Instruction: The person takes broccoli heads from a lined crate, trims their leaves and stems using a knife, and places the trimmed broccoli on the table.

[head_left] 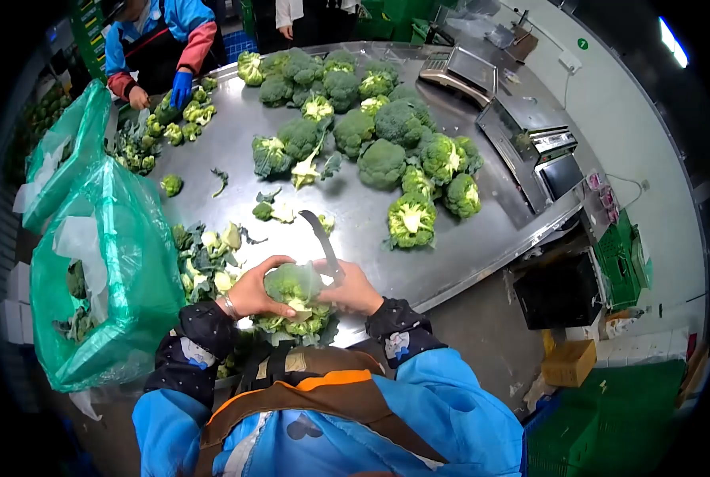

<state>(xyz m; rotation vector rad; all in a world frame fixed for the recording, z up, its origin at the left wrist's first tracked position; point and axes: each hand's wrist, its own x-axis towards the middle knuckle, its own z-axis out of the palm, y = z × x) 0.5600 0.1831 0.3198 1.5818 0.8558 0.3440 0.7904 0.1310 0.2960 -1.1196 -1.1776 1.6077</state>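
broccoli head: green, round, pale cut stem point(300, 308); crown point(290, 280) between both palms, at the near edge of the shiny steel table point(470, 250)
long axis: looks roughly near-far, crown far, stem toward the person's body
left hand point(253, 292): fingers curled round the left side, thumb on the near side by the stem
right hand point(356, 289): touches the right side, also holding the curved dark metal knife point(320, 236)
blade: slants far and left out of the right hand, tip past the crown, pointing away from the stem
nearer hand: both in contact; left seems to carry more of the wrap, right has the tool
finger gap: narrow on both, closed on what they hold; exact right grip partly hidden, cannot tell
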